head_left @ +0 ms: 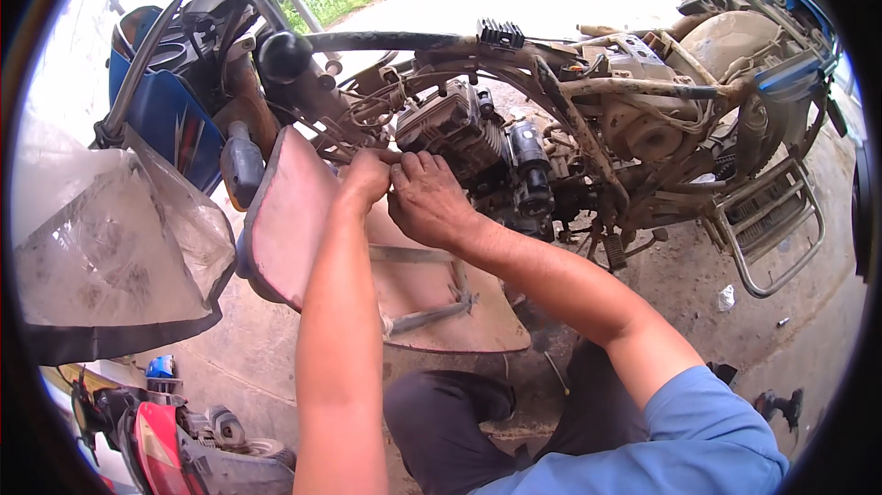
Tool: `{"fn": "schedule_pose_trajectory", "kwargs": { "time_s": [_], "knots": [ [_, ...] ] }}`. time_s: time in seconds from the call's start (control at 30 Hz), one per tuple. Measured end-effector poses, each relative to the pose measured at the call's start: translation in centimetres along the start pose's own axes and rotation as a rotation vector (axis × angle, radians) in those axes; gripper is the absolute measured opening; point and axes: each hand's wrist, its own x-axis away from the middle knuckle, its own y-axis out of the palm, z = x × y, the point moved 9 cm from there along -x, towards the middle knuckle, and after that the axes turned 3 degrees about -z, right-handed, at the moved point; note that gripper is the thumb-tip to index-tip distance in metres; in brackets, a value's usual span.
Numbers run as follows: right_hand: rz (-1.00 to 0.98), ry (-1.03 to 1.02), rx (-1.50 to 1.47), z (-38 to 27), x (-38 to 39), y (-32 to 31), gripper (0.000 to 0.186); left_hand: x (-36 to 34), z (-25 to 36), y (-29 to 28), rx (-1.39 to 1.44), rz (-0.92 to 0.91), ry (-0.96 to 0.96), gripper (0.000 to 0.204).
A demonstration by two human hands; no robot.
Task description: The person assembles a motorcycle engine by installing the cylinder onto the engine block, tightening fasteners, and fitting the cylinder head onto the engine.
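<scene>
A motorcycle stripped to its muddy frame tube (395,41) stands across my view, its finned engine (455,132) exposed. At the front of the engine my left hand (369,175) and my right hand (430,199) meet, fingers closed and almost touching. Whatever they grip is too small or hidden behind the fingers to make out. Thin cables and rods (363,114) run just beyond my fingertips. Beneath my forearms lies a large pinkish curved panel (294,210) with a metal bracket (432,316) on its lower part. A dark cylindrical part (530,160) sits beside the engine, right of my hands.
Clear plastic sheeting (110,229) hangs at the left beside a blue fairing (188,128) and an orange-lensed turn signal (241,167). A red vehicle (165,449) is at lower left. A metal carrier rack (776,229) juts out at right above the concrete floor (680,311).
</scene>
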Motion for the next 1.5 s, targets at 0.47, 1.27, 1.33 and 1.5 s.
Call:
{"fn": "schedule_pose_trajectory", "kwargs": {
  "time_s": [0.47, 1.27, 1.33, 1.5],
  "knots": [
    [-0.32, -0.447, -0.436, -1.9, -0.6, 1.9, 0.024, -0.4, -0.2, -0.6, -0.128, 0.059, 0.044, 0.042],
    [-0.469, -0.593, -0.685, -4.5, -2.8, 5.8, 0.047, 29.1, -2.8, 1.4, 0.624, 0.821, 0.209, 0.076],
    [-0.461, -0.595, -0.659, -4.0, -3.2, 6.0, 0.046, 27.6, -3.9, 1.6, 0.678, 0.741, 0.079, 0.084],
    [-0.411, -0.55, -0.623, -4.6, -3.2, 7.0, 0.039, 27.1, -3.5, 1.8, 0.607, 0.823, 0.064, 0.076]
  ]
}}
